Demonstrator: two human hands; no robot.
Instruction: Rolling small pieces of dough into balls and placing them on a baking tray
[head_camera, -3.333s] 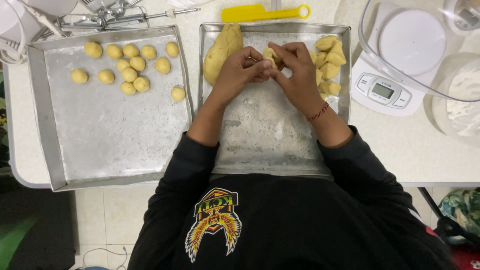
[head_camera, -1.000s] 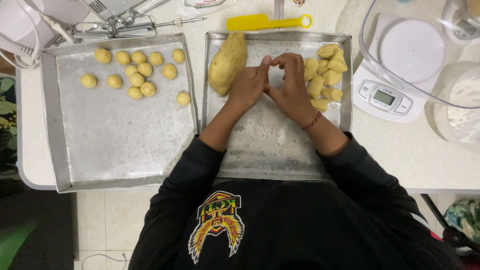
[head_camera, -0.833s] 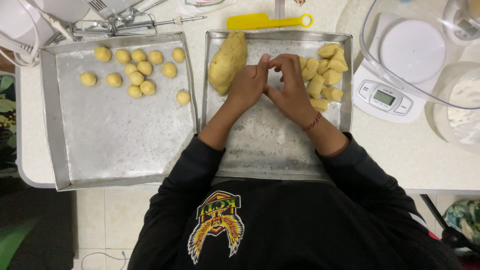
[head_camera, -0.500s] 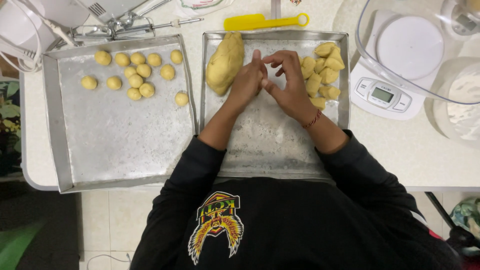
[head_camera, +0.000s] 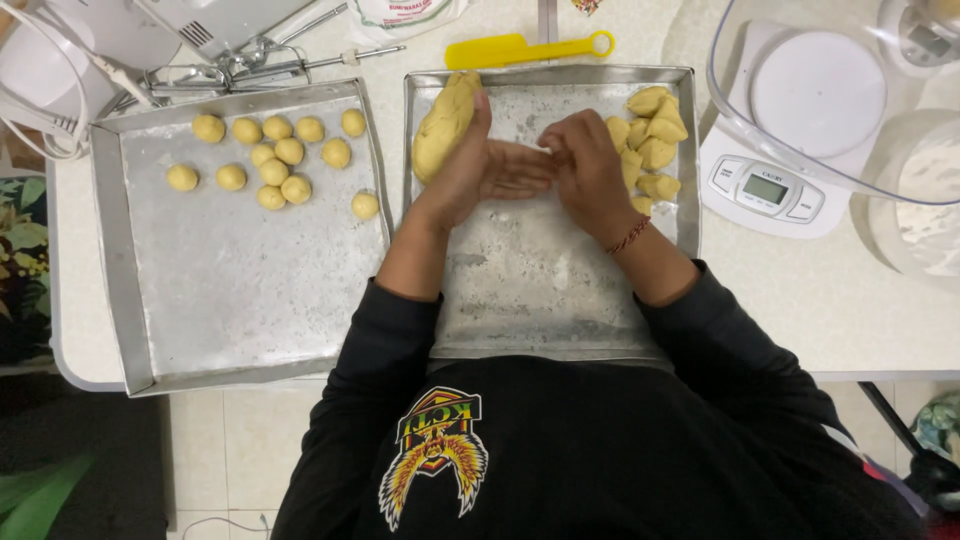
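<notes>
Head view. Left hand (head_camera: 480, 165) lies flat, palm up, fingers (head_camera: 530, 165) together; since half a second ago it has opened out from the pinch. Right hand (head_camera: 585, 165) curls at its fingertips; any dough piece between the palms is hidden. Dough log (head_camera: 445, 125) touches the left hand's far edge; cut dough chunks (head_camera: 650, 140) lie just beyond the right, both on the right baking tray (head_camera: 540, 290). Rolled dough balls (head_camera: 275, 160) sit on the left baking tray (head_camera: 240, 300): shaping is still under way.

White kitchen scale (head_camera: 768, 185) on the counter, right of the right-hand tray; its small grey rectangular screen (head_camera: 763, 188) sits on the front edge btwn round buttons. A white bag (head_camera: 405, 12) w/ a printed label lies at the counter's far edge, mostly cut off.
</notes>
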